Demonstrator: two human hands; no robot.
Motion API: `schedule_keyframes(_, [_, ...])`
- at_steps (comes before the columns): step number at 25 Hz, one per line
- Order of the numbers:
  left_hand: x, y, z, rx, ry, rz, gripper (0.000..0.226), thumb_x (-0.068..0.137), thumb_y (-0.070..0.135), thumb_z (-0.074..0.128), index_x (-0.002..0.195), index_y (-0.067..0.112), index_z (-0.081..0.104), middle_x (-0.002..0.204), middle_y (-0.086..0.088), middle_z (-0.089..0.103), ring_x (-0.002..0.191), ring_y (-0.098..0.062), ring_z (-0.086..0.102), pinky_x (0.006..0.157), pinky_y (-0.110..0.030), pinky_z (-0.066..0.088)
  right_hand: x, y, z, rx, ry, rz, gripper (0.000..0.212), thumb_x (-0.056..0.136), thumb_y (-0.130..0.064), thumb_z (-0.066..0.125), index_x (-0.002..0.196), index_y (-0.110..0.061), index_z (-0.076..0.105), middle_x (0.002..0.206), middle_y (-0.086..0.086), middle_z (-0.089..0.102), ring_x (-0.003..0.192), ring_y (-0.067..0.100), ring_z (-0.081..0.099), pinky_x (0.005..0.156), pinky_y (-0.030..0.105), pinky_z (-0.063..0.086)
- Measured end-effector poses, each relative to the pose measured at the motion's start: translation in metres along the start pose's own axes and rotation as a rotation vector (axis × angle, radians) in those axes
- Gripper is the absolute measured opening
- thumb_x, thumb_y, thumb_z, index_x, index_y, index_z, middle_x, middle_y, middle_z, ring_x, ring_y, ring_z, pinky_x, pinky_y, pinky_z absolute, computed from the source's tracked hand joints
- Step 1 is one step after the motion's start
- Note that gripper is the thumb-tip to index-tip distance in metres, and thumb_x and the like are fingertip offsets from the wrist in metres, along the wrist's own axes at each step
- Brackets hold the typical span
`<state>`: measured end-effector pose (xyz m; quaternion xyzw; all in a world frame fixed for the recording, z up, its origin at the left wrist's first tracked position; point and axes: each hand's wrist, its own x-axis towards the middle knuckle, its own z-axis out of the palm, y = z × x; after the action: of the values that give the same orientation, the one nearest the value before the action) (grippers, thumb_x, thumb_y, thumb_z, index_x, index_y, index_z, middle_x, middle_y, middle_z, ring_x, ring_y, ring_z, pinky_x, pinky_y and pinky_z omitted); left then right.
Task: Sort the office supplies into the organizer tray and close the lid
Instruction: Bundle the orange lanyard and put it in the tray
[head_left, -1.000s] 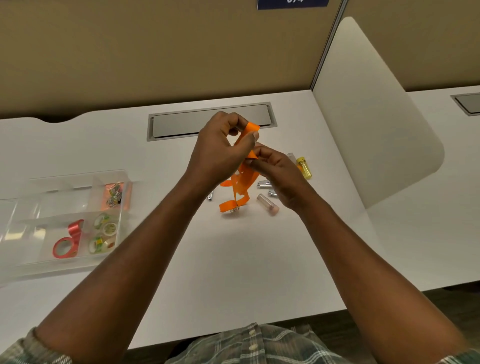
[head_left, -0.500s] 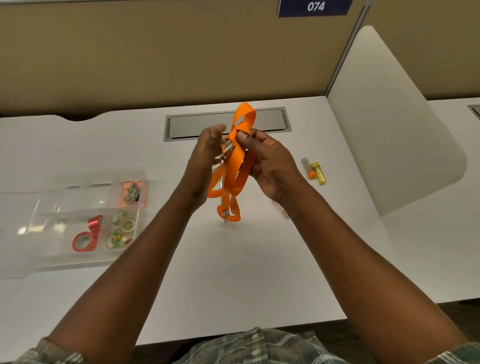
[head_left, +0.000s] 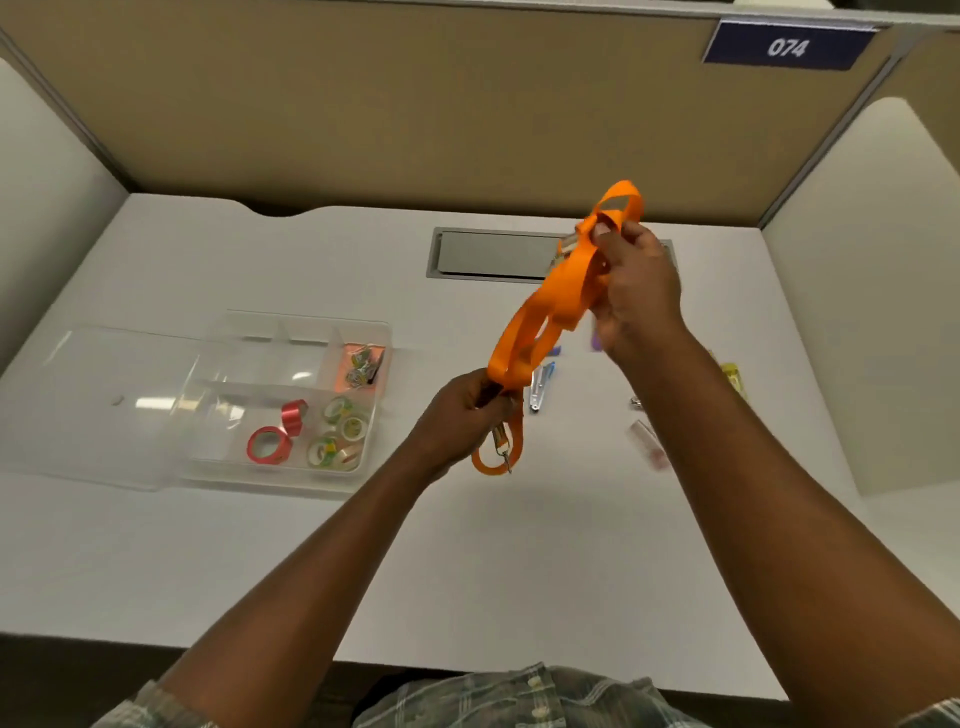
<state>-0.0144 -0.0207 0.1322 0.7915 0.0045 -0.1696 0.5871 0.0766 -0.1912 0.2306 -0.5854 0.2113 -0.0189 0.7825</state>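
Note:
An orange lanyard (head_left: 556, 301) is stretched in loose folds between both hands above the white desk. My right hand (head_left: 636, 291) pinches its upper loops, and my left hand (head_left: 462, 415) grips its lower end, where a metal clip (head_left: 501, 441) dangles. A clear organizer tray (head_left: 291, 478) lies at the left with its lid (head_left: 98, 395) folded open. Inside are a red ribbon roll (head_left: 270, 444), small tape rolls (head_left: 340, 428) and paper clips (head_left: 363, 361).
Loose on the desk under the lanyard and my right arm: a silver nail clipper (head_left: 537, 395), a pinkish tube (head_left: 647, 441), a yellow item (head_left: 732, 376). A grey cable hatch (head_left: 488, 254) sits at the back. White dividers stand left and right.
My hands have drawn apart: the left dropped down and leftward with the lanyard's lower end, the right stayed high. The lanyard went from a bunch to a stretched length. The camera tilted up.

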Motion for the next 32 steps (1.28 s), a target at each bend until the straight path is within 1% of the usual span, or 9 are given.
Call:
schedule_keyframes(3, [-0.008, -0.003, -0.025, -0.041, 0.234, 0.092, 0.014, 0.093, 0.030, 0.061, 0.107, 0.030, 0.064, 0.107, 0.008, 0.068, 0.102, -0.007, 0.063, 0.081, -0.025, 0.048, 0.001, 0.041, 0.013, -0.319, 0.084, 0.050, 0.043, 0.096, -0.026, 0.063, 0.135, -0.030, 0.047, 0.128, 0.009, 0.062, 0.112, 0.028, 0.064, 0.099, 0.050, 0.054])
schedule_keyframes(6, [-0.009, 0.002, -0.050, -0.130, 0.350, 0.183, 0.017, 0.094, 0.031, 0.060, 0.106, 0.044, 0.059, 0.117, 0.011, 0.061, 0.113, -0.006, 0.056, 0.087, -0.024, 0.048, -0.015, 0.087, 0.034, -0.403, -0.010, 0.197, 0.053, 0.096, -0.020, 0.062, 0.143, -0.031, 0.041, 0.137, 0.008, 0.057, 0.118, 0.032, 0.062, 0.096, 0.050, 0.055])
schedule_keyframes(9, [-0.004, 0.005, -0.073, -0.165, 0.396, 0.154, 0.021, 0.095, 0.039, 0.058, 0.113, 0.048, 0.055, 0.124, 0.014, 0.058, 0.111, -0.007, 0.056, 0.083, -0.019, 0.046, -0.039, 0.122, 0.068, -0.383, -0.196, 0.386, 0.019, 0.098, -0.024, 0.057, 0.115, -0.024, 0.066, 0.100, 0.004, 0.077, 0.099, 0.028, 0.071, 0.074, 0.041, 0.058])
schedule_keyframes(12, [0.000, -0.006, -0.094, -0.021, 0.446, 0.095, 0.030, 0.095, 0.040, 0.057, 0.123, 0.030, 0.055, 0.126, 0.008, 0.056, 0.107, -0.008, 0.054, 0.087, -0.026, 0.046, -0.055, 0.144, 0.103, -0.317, -0.312, 0.488, 0.022, 0.098, -0.030, 0.056, 0.110, -0.016, 0.069, 0.094, 0.008, 0.076, 0.093, 0.029, 0.072, 0.080, 0.046, 0.060])
schedule_keyframes(15, [-0.001, -0.017, -0.124, 0.131, 0.389, 0.022, 0.046, 0.093, 0.048, 0.057, 0.132, 0.025, 0.050, 0.126, 0.003, 0.053, 0.108, -0.011, 0.052, 0.088, -0.030, 0.044, -0.056, 0.153, 0.132, -0.095, -0.362, 0.597, 0.032, 0.098, -0.031, 0.049, 0.116, -0.012, 0.068, 0.106, 0.012, 0.076, 0.099, 0.030, 0.072, 0.079, 0.046, 0.060])
schedule_keyframes(19, [-0.006, -0.038, -0.176, 0.334, 0.173, 0.035, 0.074, 0.082, 0.054, 0.068, 0.145, 0.036, 0.035, 0.133, 0.001, 0.054, 0.116, -0.015, 0.053, 0.089, -0.030, 0.044, -0.046, 0.153, 0.165, 0.017, -0.422, 0.690, 0.040, 0.096, -0.037, 0.045, 0.119, -0.009, 0.062, 0.106, 0.018, 0.073, 0.093, 0.032, 0.071, 0.080, 0.042, 0.056])
schedule_keyframes(22, [-0.005, -0.053, -0.212, 0.392, 0.100, 0.042, 0.084, 0.078, 0.043, 0.077, 0.147, 0.037, 0.031, 0.133, -0.001, 0.058, 0.113, -0.019, 0.058, 0.088, -0.033, 0.050, -0.042, 0.156, 0.193, -0.014, -0.466, 0.680, 0.038, 0.096, -0.038, 0.047, 0.118, -0.010, 0.061, 0.103, 0.019, 0.072, 0.086, 0.033, 0.071, 0.077, 0.041, 0.057])
schedule_keyframes(28, [0.013, -0.084, -0.265, 0.428, 0.287, 0.028, 0.049, 0.080, 0.017, 0.069, 0.125, 0.033, 0.055, 0.087, 0.017, 0.062, 0.067, 0.000, 0.059, 0.049, -0.007, 0.044, -0.036, 0.175, 0.245, -0.304, -0.525, 0.489, 0.021, 0.090, -0.028, 0.062, 0.098, -0.010, 0.069, 0.094, 0.016, 0.074, 0.083, 0.030, 0.073, 0.078, 0.040, 0.063])
schedule_keyframes(32, [0.034, -0.099, -0.273, 0.431, 0.468, 0.017, 0.045, 0.083, 0.019, 0.069, 0.127, 0.016, 0.058, 0.105, -0.011, 0.067, 0.088, -0.025, 0.064, 0.071, -0.029, 0.048, -0.021, 0.193, 0.264, -0.454, -0.480, 0.366, 0.013, 0.091, -0.022, 0.061, 0.100, -0.015, 0.067, 0.101, 0.009, 0.070, 0.093, 0.027, 0.069, 0.082, 0.037, 0.061])
